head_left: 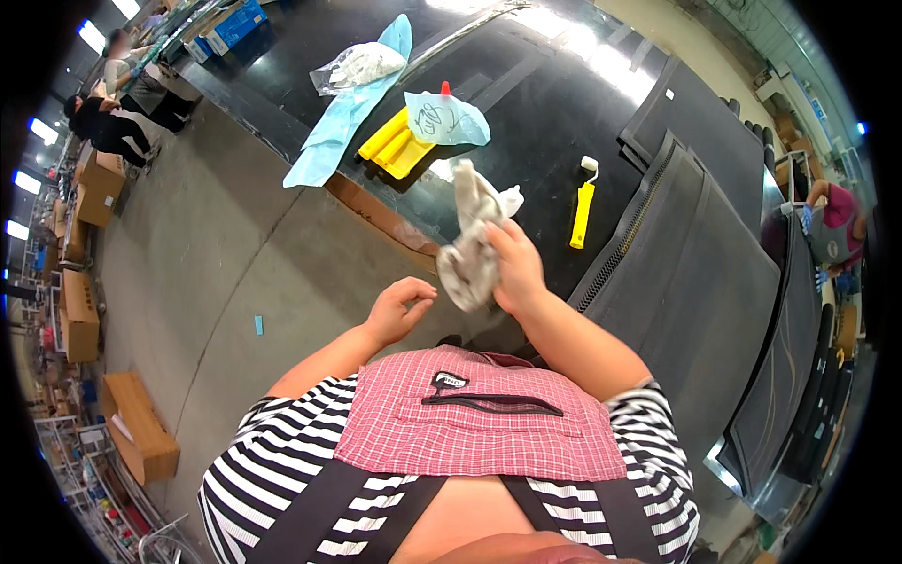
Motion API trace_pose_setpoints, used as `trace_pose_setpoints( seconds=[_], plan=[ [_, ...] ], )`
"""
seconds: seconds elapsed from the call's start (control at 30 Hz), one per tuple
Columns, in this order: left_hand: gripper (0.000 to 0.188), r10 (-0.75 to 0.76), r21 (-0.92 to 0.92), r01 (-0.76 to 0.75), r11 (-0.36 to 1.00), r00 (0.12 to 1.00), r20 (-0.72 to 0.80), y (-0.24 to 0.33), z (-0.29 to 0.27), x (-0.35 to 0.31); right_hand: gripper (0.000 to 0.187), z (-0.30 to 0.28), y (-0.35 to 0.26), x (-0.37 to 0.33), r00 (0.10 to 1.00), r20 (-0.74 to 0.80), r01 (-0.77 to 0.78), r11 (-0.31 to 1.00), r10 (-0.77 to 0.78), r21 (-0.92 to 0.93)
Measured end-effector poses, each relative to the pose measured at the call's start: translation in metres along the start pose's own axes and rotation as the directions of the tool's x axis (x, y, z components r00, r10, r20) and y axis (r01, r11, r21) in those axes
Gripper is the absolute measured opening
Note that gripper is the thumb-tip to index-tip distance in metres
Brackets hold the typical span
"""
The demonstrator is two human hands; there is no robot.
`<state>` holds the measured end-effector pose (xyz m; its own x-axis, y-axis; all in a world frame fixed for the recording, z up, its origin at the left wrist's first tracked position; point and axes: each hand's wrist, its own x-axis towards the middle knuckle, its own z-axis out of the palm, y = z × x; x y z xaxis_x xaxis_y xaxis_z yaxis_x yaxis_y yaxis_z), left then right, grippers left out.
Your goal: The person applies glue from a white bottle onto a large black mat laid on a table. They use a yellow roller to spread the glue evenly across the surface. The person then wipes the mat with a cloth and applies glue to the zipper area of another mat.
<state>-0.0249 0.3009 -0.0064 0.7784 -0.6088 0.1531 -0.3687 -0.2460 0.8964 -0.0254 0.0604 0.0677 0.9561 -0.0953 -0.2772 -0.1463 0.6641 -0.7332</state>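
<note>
Near table [540, 122], grey cloth [470, 254] lengthwise forward, right hand [517, 270] pinching it, left hand [398, 311] half-curled

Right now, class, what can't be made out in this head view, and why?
Head view, all four:
Gray cloth item: its exact shape, lost to motion blur.
Right hand: some fingers, hidden behind that item and the hand itself.
Yellow tray: part of it, under a pale blue sheet.
Red tip: whatever is below it, behind that sheet.
</note>
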Motion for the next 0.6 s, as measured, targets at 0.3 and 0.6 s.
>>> trace_pose_setpoints(
  seconds=[0.3,0.6],
  plan=[
    [0.015,-0.151,-0.081,0.149,0.986,0.988,-0.017,-0.024,-0.011,-0.031,0.045,-0.009,0.053,0.017,0.989,-0.093,-0.141,0.894,0.112,-0.424],
    [0.037,0.106,0.007,-0.106,0.994,0.989,-0.1,0.025,0.014,0.082,0.026,-0.085,0.019,-0.123,0.947,-0.302,-0.067,0.848,-0.113,-0.526]
  ],
)
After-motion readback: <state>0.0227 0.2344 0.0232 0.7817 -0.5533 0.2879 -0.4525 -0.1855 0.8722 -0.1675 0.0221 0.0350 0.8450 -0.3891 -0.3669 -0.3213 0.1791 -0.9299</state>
